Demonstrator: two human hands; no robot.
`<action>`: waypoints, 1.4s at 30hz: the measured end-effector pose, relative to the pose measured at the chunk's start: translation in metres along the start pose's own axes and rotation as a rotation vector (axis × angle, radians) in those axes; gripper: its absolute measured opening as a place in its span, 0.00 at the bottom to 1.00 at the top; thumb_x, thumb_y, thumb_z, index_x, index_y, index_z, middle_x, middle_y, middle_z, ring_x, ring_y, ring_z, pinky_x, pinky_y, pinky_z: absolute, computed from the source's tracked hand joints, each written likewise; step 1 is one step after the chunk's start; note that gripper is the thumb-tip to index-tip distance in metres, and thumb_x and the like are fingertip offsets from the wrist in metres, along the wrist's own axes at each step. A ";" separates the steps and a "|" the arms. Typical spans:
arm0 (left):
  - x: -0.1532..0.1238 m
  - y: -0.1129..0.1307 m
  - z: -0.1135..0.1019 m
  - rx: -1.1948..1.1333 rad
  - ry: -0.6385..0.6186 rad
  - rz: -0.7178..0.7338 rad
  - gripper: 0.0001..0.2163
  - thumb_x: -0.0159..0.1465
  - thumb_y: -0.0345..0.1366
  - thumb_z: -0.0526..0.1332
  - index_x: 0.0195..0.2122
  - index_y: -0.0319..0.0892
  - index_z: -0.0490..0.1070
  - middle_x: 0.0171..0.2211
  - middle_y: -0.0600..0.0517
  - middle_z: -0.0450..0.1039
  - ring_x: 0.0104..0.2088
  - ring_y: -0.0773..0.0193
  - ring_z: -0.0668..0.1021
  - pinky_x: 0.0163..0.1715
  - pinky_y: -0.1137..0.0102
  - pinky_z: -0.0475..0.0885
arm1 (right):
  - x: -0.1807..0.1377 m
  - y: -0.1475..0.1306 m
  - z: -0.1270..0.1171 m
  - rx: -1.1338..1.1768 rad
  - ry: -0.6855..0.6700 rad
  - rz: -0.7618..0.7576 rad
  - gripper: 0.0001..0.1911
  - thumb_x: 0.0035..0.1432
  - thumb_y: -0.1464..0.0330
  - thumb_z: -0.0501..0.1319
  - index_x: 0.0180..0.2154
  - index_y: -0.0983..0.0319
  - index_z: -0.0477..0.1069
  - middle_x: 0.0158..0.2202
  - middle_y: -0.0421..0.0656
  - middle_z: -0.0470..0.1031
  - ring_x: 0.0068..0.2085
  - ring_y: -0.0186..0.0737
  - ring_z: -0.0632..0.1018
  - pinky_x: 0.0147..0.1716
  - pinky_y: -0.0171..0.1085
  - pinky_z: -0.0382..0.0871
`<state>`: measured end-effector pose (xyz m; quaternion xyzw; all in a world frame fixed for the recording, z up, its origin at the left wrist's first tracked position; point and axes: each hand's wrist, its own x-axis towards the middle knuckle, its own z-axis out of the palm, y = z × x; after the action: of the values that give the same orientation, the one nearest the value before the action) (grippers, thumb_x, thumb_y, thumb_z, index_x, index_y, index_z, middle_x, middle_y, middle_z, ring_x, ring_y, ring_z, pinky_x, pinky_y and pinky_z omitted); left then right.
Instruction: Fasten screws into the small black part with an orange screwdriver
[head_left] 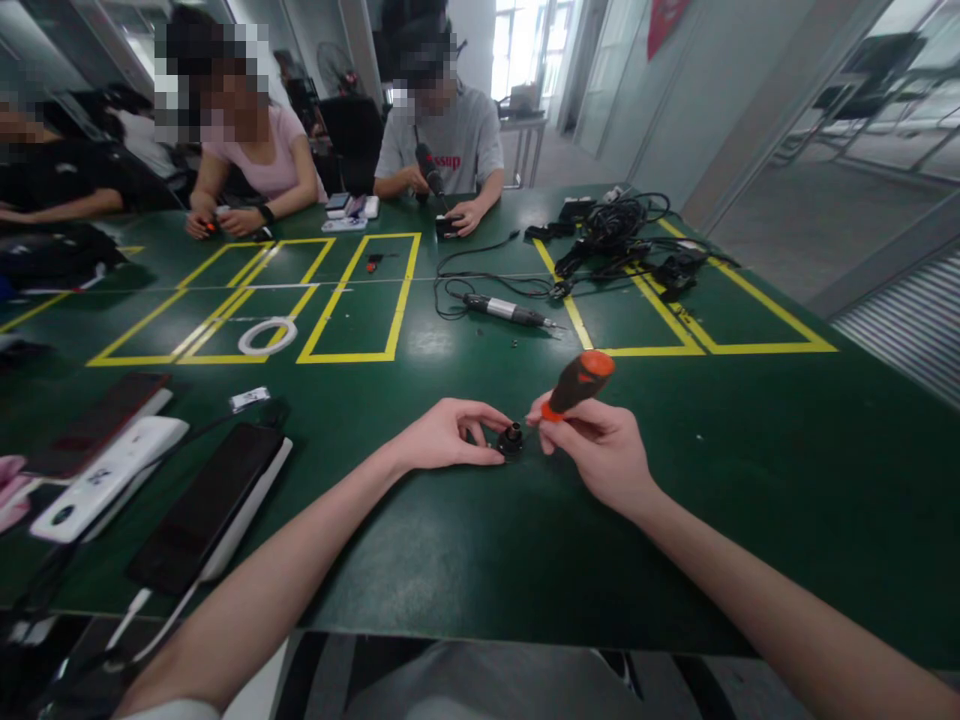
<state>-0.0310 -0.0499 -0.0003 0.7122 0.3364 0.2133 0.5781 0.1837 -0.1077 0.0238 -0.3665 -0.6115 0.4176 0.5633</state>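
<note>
A small round black part (511,441) with a metal collar on top sits on the green table in front of me. My left hand (454,434) grips it from the left, thumb and fingers around its side. In my right hand (600,440) is a screwdriver (577,385) with a dark handle and orange ends, held at a slant. Its tip is close to the right side of the black part; whether they touch I cannot tell.
Beyond my hands lies a corded electric screwdriver (504,309). A cable tangle (611,235) is at the back right. A white ring (268,337), a phone (206,505) and a white power strip (109,480) lie left. Across the table, a person (442,150) works with a tool.
</note>
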 end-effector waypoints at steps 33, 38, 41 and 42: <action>-0.002 0.001 0.003 0.073 0.047 -0.025 0.21 0.54 0.40 0.76 0.47 0.35 0.82 0.27 0.53 0.78 0.25 0.71 0.74 0.28 0.76 0.67 | 0.000 0.005 0.003 0.105 -0.058 0.055 0.18 0.62 0.52 0.68 0.32 0.60 0.76 0.28 0.42 0.78 0.23 0.33 0.73 0.27 0.37 0.74; -0.001 -0.001 0.003 0.084 0.045 -0.005 0.21 0.54 0.40 0.75 0.47 0.35 0.82 0.27 0.53 0.78 0.25 0.70 0.75 0.27 0.76 0.66 | -0.002 0.009 0.005 0.089 -0.018 0.067 0.17 0.55 0.56 0.75 0.32 0.60 0.75 0.27 0.42 0.78 0.25 0.34 0.73 0.27 0.36 0.73; -0.002 -0.001 0.003 0.090 0.036 0.006 0.20 0.55 0.40 0.75 0.47 0.36 0.82 0.27 0.52 0.79 0.25 0.70 0.75 0.27 0.76 0.67 | 0.000 0.007 0.006 0.062 -0.008 0.040 0.17 0.53 0.56 0.75 0.28 0.60 0.75 0.29 0.42 0.78 0.25 0.34 0.73 0.26 0.36 0.72; -0.002 0.000 0.003 0.097 0.035 0.003 0.20 0.55 0.40 0.74 0.47 0.36 0.82 0.27 0.52 0.79 0.25 0.70 0.75 0.27 0.76 0.67 | 0.001 0.006 0.005 0.052 -0.008 0.030 0.17 0.54 0.56 0.75 0.28 0.60 0.76 0.29 0.42 0.77 0.25 0.34 0.73 0.26 0.37 0.72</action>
<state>-0.0301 -0.0534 -0.0013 0.7360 0.3553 0.2100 0.5366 0.1782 -0.1056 0.0188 -0.3591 -0.5972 0.4432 0.5639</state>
